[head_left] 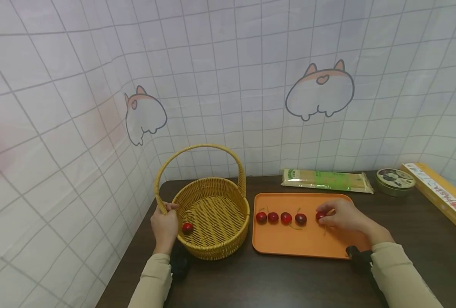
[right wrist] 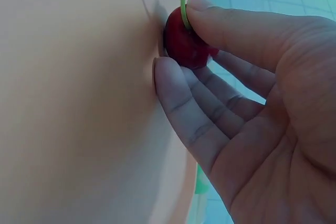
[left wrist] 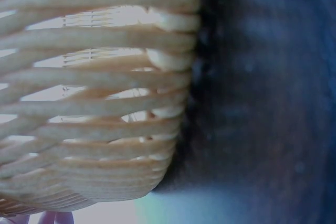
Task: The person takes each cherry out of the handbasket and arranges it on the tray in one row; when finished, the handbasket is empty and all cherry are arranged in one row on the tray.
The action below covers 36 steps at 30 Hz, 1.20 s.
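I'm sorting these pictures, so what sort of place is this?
Probably a makeshift indoor recording corner: a creased, grid-patterned backdrop hangs behind a dark table holding a wicker basket and an orange tray.

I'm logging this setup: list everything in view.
Table: one, dark brown, underneath
Basket: one, yellow, left side
Tray: one, orange, right of basket
Cherries: six, red; four on tray, one in basket, one held
Packet: one, green and yellowish, behind tray
Tin: one, green-sided, right of packet
Box: one, yellow and white, far right
Backdrop: one, gridded white, rear
Cartoons: two, white and orange, on backdrop
Wrist devices: two, black, wrists
Sleeves: two, beige, forearms
Left hand: one, gripping basket
Right hand: one, pinching cherry
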Motion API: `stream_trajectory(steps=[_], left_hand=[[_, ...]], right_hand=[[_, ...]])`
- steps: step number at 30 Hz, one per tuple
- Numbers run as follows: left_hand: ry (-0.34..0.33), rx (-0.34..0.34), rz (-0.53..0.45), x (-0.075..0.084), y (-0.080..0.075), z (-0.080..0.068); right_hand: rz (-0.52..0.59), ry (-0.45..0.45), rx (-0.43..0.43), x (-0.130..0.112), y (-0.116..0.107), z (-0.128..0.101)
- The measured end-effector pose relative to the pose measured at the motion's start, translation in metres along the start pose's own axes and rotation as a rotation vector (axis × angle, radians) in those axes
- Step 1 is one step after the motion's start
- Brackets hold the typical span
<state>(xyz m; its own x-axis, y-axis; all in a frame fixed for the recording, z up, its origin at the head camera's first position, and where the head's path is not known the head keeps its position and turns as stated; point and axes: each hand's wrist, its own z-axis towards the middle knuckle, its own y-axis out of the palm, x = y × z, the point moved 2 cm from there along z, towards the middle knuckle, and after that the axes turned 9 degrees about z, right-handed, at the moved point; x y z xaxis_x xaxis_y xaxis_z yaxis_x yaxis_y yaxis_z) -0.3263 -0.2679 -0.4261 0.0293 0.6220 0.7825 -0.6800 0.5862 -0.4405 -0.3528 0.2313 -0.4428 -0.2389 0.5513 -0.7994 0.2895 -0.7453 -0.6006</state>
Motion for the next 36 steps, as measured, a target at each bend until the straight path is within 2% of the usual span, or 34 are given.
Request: stream_trajectory(steps=[6,14,36], left_hand=[[-0.003,-0.002,0.000,0.000,0.000,-0.001],[0.003,-0.001,-0.001,0.001,0.000,-0.001],[-0.007,-0.005,-0.008,-0.001,0.001,0.000]], right_hand=[[0.004,-0.004,-0.002,-0.002,0.003,0.000],[-0.063,-0.031,0.003,-0.009,0.010,0.003],[-0.056,-0.012,-0.001,-0.010,0.014,0.004]])
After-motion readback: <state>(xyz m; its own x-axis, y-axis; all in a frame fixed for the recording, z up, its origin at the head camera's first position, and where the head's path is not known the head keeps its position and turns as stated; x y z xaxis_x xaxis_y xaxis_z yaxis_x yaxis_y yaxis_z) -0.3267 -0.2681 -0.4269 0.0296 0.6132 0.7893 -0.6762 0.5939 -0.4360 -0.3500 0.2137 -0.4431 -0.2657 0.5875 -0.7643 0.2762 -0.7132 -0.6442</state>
